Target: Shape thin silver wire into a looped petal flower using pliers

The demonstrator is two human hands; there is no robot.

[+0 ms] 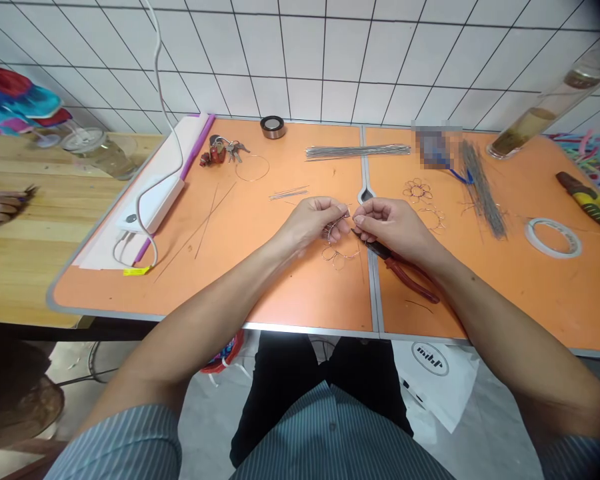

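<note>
My left hand (320,219) is closed, pinching a thin bent wire loop piece (329,230) between thumb and fingers. Close by on its right, my right hand (387,223) has its thumb and fingertips pressed together; what they hold, if anything, is too small to make out. Pliers with dark jaws and red handles (411,279) lie beneath the right hand on the orange table. Below the left fingers is a looped wire flower (339,257). Two more wire flower shapes, one whole (418,191) and one fainter (434,217), rest beyond the right hand.
A bundle of straight wires (357,152) lies at the back, another bundle (483,190) to the right. Around them are black tape (273,127), a white tape ring (553,238), keys (225,149), a yellow-black cutter (590,203) and a white power strip (153,210). Another person's hand (0,205) is far left.
</note>
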